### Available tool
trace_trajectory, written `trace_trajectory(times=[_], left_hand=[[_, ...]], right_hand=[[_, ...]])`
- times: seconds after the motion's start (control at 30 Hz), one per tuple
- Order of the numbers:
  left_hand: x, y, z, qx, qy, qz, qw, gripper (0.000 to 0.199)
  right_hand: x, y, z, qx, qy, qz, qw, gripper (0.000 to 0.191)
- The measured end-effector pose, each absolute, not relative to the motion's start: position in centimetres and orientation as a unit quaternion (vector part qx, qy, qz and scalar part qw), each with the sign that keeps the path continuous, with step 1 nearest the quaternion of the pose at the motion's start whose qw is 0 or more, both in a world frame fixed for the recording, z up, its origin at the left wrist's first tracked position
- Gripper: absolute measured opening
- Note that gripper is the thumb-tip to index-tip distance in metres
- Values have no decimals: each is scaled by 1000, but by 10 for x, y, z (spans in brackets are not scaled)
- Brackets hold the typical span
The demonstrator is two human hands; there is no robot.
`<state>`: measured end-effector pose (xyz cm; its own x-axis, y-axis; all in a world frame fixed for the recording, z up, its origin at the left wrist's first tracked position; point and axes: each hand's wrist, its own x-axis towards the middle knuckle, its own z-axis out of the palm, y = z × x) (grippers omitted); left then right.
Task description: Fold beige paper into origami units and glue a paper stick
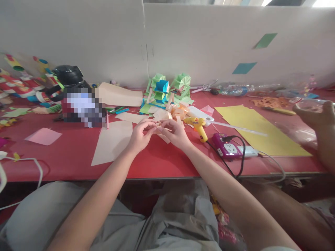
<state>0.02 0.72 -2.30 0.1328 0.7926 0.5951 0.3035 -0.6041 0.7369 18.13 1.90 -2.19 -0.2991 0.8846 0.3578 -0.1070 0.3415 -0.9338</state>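
Note:
My left hand (142, 134) and my right hand (175, 131) meet over the front of the red table, fingertips pinched together. Between them is a small cream-coloured piece of paper, mostly covered by the fingers. Just beyond lies a heap of cut and folded peach paper pieces (180, 109). Behind it stand green and blue folded-paper shapes (161, 87). A yellow glue gun (199, 127) with a long clear glue stick rests to the right of my right hand. Left of my left hand lies a cream paper sheet (112, 141).
A purple power socket (227, 146) with plugged-in cables sits right, before a yellow sheet (264, 130). Another person's hand (318, 116) holds a clear plastic object at far right. A black bag-like object (75, 94) and paper crafts stand left. A pink sheet (43, 136) lies left.

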Motion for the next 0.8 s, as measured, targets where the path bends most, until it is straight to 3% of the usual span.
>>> trace_trajectory(times=[0.2,0.4,0.8], left_hand=[[0,6,-20,732,374,544,170,15],[-2,9,-26,693,393,557,234,21],[-3,11,-23,707,388,557,198,15]], right_hand=[[182,19,-20,-318,-664,475,481,39],[183,24,-26,-314,-638,486,508,39],[185,23,-25,-335,-663,431,513,36]])
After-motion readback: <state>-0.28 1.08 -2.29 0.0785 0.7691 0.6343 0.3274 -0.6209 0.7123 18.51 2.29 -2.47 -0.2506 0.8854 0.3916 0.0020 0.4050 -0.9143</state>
